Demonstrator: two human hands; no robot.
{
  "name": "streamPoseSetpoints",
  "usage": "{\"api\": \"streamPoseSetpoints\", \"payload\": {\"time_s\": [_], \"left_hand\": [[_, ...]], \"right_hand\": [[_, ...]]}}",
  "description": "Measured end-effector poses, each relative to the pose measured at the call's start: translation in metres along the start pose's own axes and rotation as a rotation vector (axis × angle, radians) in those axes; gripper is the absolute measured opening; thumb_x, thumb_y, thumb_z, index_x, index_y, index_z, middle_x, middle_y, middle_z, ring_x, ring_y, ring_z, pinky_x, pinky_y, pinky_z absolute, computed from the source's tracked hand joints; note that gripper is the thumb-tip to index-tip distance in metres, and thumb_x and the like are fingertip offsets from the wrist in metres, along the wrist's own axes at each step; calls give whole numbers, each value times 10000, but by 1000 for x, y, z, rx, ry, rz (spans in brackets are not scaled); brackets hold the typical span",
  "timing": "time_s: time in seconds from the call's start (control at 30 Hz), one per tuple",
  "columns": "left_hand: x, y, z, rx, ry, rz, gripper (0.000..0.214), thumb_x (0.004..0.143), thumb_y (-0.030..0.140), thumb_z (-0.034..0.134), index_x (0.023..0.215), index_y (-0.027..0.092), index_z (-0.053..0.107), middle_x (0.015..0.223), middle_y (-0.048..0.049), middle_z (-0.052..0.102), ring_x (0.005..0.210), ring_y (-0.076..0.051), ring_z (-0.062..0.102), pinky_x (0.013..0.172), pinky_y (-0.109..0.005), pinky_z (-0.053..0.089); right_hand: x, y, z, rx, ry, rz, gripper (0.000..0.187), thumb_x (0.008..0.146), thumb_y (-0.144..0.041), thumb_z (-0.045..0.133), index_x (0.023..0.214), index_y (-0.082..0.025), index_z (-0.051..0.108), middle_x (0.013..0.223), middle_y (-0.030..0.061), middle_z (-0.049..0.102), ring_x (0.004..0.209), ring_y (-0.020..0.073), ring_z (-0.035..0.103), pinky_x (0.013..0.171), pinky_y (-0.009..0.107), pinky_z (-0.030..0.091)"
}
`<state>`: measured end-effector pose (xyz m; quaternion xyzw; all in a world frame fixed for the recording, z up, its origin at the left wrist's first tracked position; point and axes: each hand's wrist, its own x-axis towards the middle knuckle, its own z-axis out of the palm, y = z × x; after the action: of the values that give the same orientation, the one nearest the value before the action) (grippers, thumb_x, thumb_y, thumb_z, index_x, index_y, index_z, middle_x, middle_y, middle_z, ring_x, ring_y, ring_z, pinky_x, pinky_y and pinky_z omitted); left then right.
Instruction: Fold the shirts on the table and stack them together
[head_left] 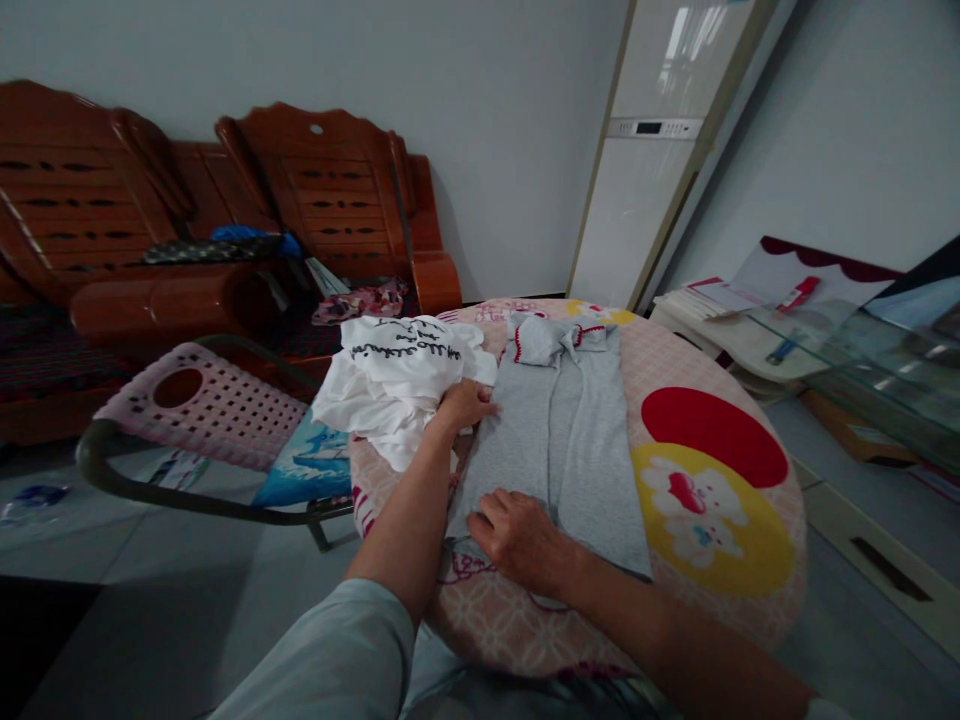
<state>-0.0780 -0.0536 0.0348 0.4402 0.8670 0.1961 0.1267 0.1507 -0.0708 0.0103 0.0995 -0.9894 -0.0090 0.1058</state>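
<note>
A grey long-sleeved top point(592, 440) with red scalloped trim lies on the round table, its trimmed parts folded in at the far end. My left hand point(466, 405) is closed at the top's left edge, fingers together, right beside a crumpled white garment point(405, 365) with black lettering. Close to the near left corner of the grey top, my right hand point(521, 540) has its fingers curled down on the fabric. The fingertips of both hands are partly hidden. The white garment lies in a loose heap over the table's left edge.
The round table has a pink patterned cloth point(720, 610) with red and yellow ovals. To the left stands a woven-back chair point(217, 400) with a blue cushion point(307, 465). Wooden seats point(330, 200) line the wall. A white floor-standing unit point(645, 160) and a glass-topped stand point(885, 370) are at right.
</note>
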Motion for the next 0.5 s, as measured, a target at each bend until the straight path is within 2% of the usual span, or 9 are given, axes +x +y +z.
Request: {"api": "streamPoseSetpoints", "payload": {"time_s": [0.13, 0.27, 0.4, 0.5], "left_hand": [[2, 0, 2, 162, 6, 24, 88, 733, 209, 658, 732, 147, 721, 687, -27, 683, 691, -159, 616, 636, -224, 426], [8, 10, -2, 201, 62, -7, 175, 789, 254, 627, 868, 152, 746, 875, -82, 737, 843, -195, 662, 732, -238, 466], [36, 26, -6, 244, 180, -30, 275, 878, 282, 543, 996, 124, 735, 1039, -142, 723, 1018, -236, 653, 849, -266, 477], [66, 34, -3, 265, 212, -93, 320, 916, 260, 489, 1075, 87, 706, 1103, -180, 698, 1087, -257, 636, 895, -283, 474]], "right_hand": [[0, -2, -1, -11, -25, -29, 103, 943, -163, 509, 890, -147, 596, 894, 91, 570, 840, 207, 516, 640, 317, 422], [0, -2, 2, -4, 1, -21, 121, 950, -175, 501, 875, -153, 593, 884, 80, 568, 833, 203, 524, 633, 314, 420], [0, -1, 5, 5, -13, -14, 85, 936, -183, 528, 882, -156, 589, 879, 74, 580, 822, 202, 532, 631, 315, 420], [1, -1, 4, 16, -15, -9, 68, 925, -197, 550, 877, -163, 583, 886, 70, 590, 826, 201, 538, 626, 308, 419]]}}
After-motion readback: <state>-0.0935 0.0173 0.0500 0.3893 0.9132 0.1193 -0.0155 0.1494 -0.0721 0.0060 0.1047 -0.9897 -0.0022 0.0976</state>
